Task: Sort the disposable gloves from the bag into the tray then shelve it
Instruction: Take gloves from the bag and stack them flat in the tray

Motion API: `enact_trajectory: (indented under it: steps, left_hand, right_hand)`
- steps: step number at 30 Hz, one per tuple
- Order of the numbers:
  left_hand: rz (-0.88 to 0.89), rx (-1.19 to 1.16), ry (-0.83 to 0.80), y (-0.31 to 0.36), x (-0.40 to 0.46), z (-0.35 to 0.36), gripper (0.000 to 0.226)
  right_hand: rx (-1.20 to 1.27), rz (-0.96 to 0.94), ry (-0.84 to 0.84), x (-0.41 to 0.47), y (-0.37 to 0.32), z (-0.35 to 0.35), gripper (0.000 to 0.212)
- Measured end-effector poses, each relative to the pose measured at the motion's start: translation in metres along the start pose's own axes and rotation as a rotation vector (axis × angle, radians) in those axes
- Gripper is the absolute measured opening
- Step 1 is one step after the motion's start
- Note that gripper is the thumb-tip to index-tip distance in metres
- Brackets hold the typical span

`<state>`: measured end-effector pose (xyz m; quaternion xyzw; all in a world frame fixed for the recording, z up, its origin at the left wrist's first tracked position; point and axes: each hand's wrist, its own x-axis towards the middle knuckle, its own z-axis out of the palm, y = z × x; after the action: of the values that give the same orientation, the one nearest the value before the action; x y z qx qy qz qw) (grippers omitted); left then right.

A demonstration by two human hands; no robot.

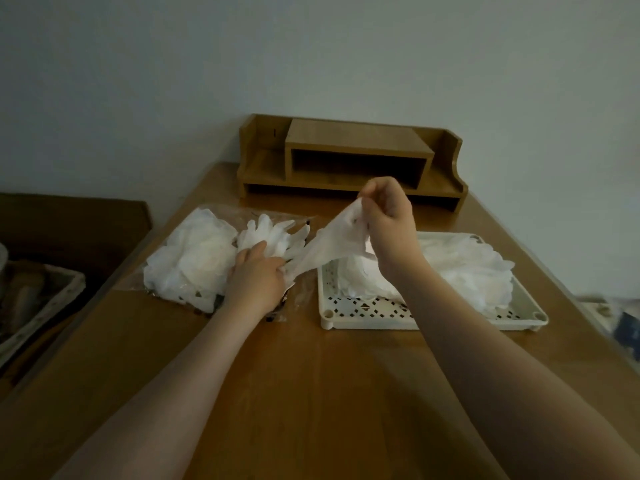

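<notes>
Both forearms reach forward; the right hand (388, 216), raised above the tray (367, 322), pinches a glove (332, 244), while the left hand (258, 277), lower, left of the tray, grips its other end.

1. A plain, pale grey-white wall (311, 57) fills the upper half of the view, bare and evenly lit.
2. The light is dim and soft, with no hard shadows.
3. A wooden desk (311, 393) with a warm brown grain runs from the near edge up to the wall.
4. At the far end of the desk, against the wall, stands a low wooden shelf unit (349, 157) with an open central compartment and raised side panels.
5. To the left, lower than the desk, sits dark brown furniture (79, 230), with a blurred woven basket (38, 303) beside it.
6. At the far right edge, indistinct clutter (620, 317) lies below desk level.
</notes>
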<state>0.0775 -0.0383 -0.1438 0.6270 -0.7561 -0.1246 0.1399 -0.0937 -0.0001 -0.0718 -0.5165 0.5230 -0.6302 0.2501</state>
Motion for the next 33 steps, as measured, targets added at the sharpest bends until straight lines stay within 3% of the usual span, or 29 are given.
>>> enact_trajectory:
  steps: [3, 5, 7, 11, 13, 17, 21, 24, 27, 29, 33]
  left_hand:
    - [0.017, -0.072, 0.019, -0.001, -0.001, -0.001, 0.036]
    - [0.096, -0.198, 0.142, 0.003, -0.006, -0.004, 0.038]
    - [0.275, -0.349, 0.251, 0.016, -0.013, -0.013, 0.053]
    - [0.490, -0.337, 0.165, 0.049, -0.026, -0.019, 0.086]
    - [0.487, -0.336, 0.175, 0.059, -0.028, -0.011, 0.078]
    - [0.460, -0.450, 0.231, 0.066, -0.028, -0.005, 0.038]
    - [0.389, -0.544, 0.155, 0.079, -0.028, -0.015, 0.015]
    - [0.323, -0.657, 0.112, 0.095, -0.029, -0.025, 0.016]
    - [0.351, -0.626, 0.097, 0.109, -0.028, -0.035, 0.015]
    - [0.406, -0.589, 0.093, 0.115, -0.027, -0.041, 0.015]
    - [0.422, -0.530, 0.127, 0.121, -0.026, -0.049, 0.018]
  right_hand:
    - [0.191, 0.101, 0.077, 0.008, -0.011, -0.014, 0.034]
    - [0.266, 0.168, 0.080, 0.010, -0.017, -0.022, 0.035]
    - [0.321, 0.220, 0.059, 0.008, -0.021, -0.028, 0.034]
    - [0.419, 0.283, 0.029, 0.005, -0.025, -0.032, 0.030]
    - [0.447, 0.300, 0.036, 0.003, -0.028, -0.037, 0.030]
    - [0.398, 0.353, 0.090, 0.004, -0.027, -0.057, 0.025]
    - [-0.041, 0.409, 0.144, 0.010, -0.018, -0.077, 0.021]
    - [-0.351, 0.174, 0.025, 0.002, -0.012, -0.082, 0.032]
    - [-0.530, -0.176, -0.304, -0.013, -0.017, -0.080, 0.032]
    - [-0.632, -0.368, -0.425, -0.015, -0.017, -0.079, 0.031]
    - [-0.679, -0.347, -0.400, -0.014, -0.014, -0.079, 0.044]
